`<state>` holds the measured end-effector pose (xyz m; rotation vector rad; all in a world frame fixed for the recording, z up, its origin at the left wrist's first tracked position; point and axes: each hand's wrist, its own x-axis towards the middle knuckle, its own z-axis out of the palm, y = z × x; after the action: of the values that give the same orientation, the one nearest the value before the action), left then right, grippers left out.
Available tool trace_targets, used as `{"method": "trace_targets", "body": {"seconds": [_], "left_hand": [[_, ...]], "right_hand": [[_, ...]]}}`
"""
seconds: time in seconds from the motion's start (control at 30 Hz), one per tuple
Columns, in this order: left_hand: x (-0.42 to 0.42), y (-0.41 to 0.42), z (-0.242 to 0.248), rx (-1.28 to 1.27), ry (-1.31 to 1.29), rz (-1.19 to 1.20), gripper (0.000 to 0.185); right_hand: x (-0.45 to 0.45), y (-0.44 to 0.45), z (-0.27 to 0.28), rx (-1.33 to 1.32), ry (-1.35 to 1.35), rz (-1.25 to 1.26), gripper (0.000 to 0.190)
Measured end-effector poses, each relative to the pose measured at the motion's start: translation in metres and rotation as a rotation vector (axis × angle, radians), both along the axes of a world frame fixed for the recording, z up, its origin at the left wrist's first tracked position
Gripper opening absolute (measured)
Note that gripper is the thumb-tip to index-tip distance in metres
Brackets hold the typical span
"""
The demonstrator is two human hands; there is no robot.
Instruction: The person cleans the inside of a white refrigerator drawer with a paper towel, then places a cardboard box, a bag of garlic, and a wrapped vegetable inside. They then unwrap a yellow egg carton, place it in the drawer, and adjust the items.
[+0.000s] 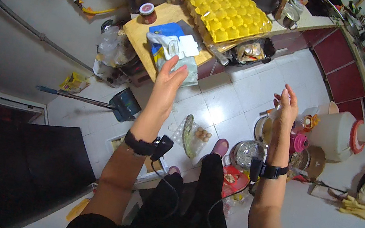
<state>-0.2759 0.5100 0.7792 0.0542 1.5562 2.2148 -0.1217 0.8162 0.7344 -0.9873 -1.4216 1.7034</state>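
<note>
My left hand (169,79) is raised with its thumb and fingers apart and nothing visible between them. It appears in front of a pale grey-green soft pack (191,73) at the corner of the wooden board (137,29). Beside that pack are a white flip lid (188,44) and a blue plastic pack (168,29). My right hand (287,112) is held out over the floor on the right, its fingers loosely curved. Something pale shows by its palm, and I cannot tell whether the hand holds it. Each wrist wears a black strap with a small device.
Yellow egg trays (229,12) and a red-lidded jar (148,13) stand on the counter. On the floor lie a leafy vegetable (189,135), several eggs (203,134) and a dustpan (125,104). A steel strainer pot (249,154) and a large plastic jug (332,135) are at right.
</note>
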Motion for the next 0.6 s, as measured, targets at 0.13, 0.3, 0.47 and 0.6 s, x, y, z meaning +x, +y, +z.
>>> {"method": "trace_targets", "body": {"seconds": [0.13,0.3,0.47,0.6], "left_hand": [[-0.063,0.077,-0.006,-0.076,-0.001,0.094,0.079],[-0.15,0.157,-0.036,-0.478,0.054,0.203,0.086],[-0.204,0.19,-0.082,-0.493,0.042,0.193,0.074],[-0.23,0.192,-0.108,-0.416,0.002,0.172,0.065]], "right_hand": [[-0.057,0.06,-0.009,0.07,-0.058,0.092,0.042],[-0.134,0.136,-0.025,0.113,-0.232,0.155,0.046],[-0.204,0.184,-0.036,0.046,-0.175,0.3,0.057],[-0.256,0.212,-0.034,0.067,-0.181,0.449,0.07]]}}
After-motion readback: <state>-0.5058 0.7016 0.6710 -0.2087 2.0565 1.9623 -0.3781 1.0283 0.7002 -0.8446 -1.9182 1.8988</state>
